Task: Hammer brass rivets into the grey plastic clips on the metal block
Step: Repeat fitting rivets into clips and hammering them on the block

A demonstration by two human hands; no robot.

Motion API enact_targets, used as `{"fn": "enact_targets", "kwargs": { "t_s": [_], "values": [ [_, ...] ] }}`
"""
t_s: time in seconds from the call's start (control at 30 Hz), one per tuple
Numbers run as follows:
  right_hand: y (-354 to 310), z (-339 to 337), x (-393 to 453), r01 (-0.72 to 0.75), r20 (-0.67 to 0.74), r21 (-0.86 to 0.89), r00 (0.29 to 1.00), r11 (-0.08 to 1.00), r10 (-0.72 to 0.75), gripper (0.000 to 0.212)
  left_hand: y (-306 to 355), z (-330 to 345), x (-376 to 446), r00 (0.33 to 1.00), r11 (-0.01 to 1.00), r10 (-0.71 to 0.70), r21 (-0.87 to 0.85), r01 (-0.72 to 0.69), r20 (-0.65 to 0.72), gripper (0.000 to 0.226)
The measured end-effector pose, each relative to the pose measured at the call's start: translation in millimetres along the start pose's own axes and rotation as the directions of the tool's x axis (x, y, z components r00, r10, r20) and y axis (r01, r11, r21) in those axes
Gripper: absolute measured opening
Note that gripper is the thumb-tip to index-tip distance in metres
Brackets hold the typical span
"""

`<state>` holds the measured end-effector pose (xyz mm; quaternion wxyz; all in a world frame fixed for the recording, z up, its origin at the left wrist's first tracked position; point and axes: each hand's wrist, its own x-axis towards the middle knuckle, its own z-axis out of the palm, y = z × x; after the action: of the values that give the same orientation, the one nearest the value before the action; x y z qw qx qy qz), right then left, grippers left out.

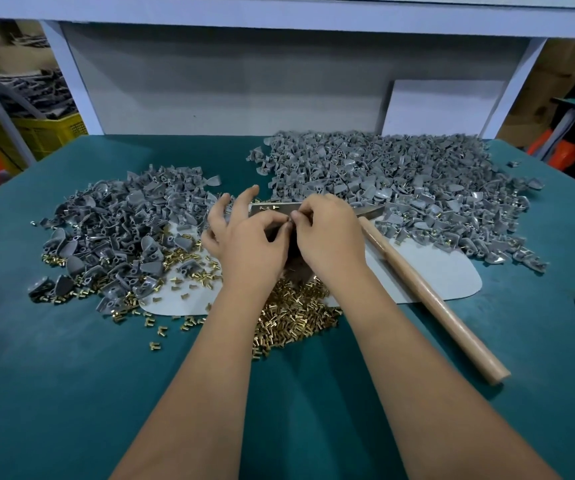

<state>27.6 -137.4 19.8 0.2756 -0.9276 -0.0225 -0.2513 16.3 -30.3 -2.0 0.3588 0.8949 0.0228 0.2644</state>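
two hands (291, 233) pinching something small over steel block (272, 208), glinting brass rivets (293, 313) heaped

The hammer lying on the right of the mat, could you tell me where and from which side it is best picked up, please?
Take the hammer with the right hand by the bare wooden handle, well down towards its free near end, coming from above. The handle lies flat, angled towards the person's right with nothing on it, while the head end is partly hidden behind that hand among grey clips.
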Motion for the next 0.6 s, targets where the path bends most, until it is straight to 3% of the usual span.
{"fn": "enact_targets", "kwargs": {
  "t_s": [0.17, 0.6],
  "values": [
    [-5.5, 7.8, -3.8, 0.042, -0.031, -0.157, 0.998, 0.987, -0.047, 0.019, 2.1, 1.1, -1.5, 0.999, 0.996, -0.017, 0.086, 0.021, -0.045, 0.009],
    [-6.8, 10.4, -12.0, 0.005, -0.130, -0.021, 0.991, 1.000, -0.008, 0.010, 4.7, -1.5, -2.1, 0.996, 0.994, -0.092, 0.060, 0.092, -0.002, 0.008]
  ]
}}
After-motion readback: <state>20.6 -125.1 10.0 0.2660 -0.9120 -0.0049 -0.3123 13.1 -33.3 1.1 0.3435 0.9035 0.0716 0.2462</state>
